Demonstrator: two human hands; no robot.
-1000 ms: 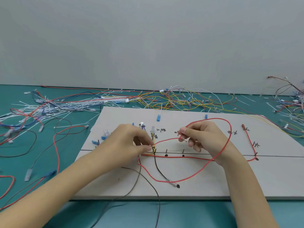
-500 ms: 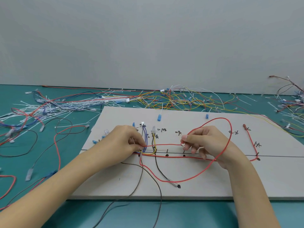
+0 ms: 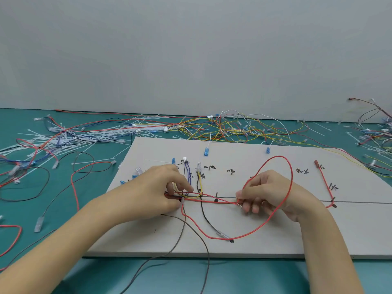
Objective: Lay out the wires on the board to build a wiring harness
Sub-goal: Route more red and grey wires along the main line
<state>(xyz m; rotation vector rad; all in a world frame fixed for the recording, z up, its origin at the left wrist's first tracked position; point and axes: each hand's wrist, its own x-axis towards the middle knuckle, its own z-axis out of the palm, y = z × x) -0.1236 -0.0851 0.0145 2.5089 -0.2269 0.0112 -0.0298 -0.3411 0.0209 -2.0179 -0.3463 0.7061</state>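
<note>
A grey board (image 3: pixel 265 247) with black markings and a horizontal line lies on the green table. A long red wire (image 3: pixel 289 187) loops over the board around my right hand (image 3: pixel 267 192), which pinches the wire's end at the line. My left hand (image 3: pixel 154 192) pinches a bundle of red, yellow and blue wires (image 3: pixel 191 196) down on the line at the left. A black wire (image 3: pixel 206 217) runs down to a terminal. A brown wire (image 3: pixel 180 236) trails off the board's front edge. Another red wire (image 3: pixel 324 181) lies at the right.
Loose wires and white cable ties (image 3: pixel 63 141) are heaped on the table at the left. A tangle of yellow, red and white wires (image 3: pixel 233 128) lies behind the board, with more wires (image 3: pixel 375 132) at the far right. A grey wall rises behind the table.
My right hand has moved down and a little right, bringing the red wire's end onto the line. My left hand has shifted slightly left, uncovering the blue and yellow wires.
</note>
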